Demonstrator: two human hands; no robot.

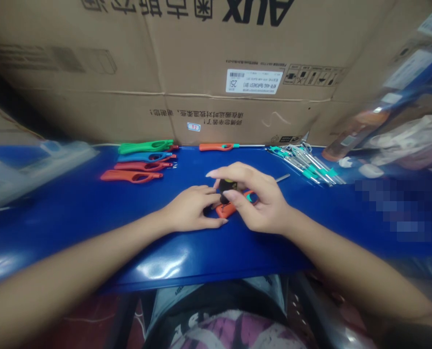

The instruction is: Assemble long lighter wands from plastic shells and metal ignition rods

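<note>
An orange long-reach lighter (226,209) lies on the blue table in front of me, with a teal trigger and a metal tube pointing right. My left hand (192,208) rests on the table, its thumb and fingers closed about the lighter's handle end. In my right hand (261,198) is a short black and yellow screwdriver (227,185), gripped between thumb and fingers. It stands roughly upright over the handle, its tip down at the orange plastic. My right hand covers the middle of the lighter.
Several green, blue and red lighter bodies (139,166) lie at the back left. Another orange lighter (216,147) is by the cardboard box (186,58). Metal tubes with teal parts (310,162) are piled back right, near an orange bottle (354,133). Clear plastic (37,165) sits left.
</note>
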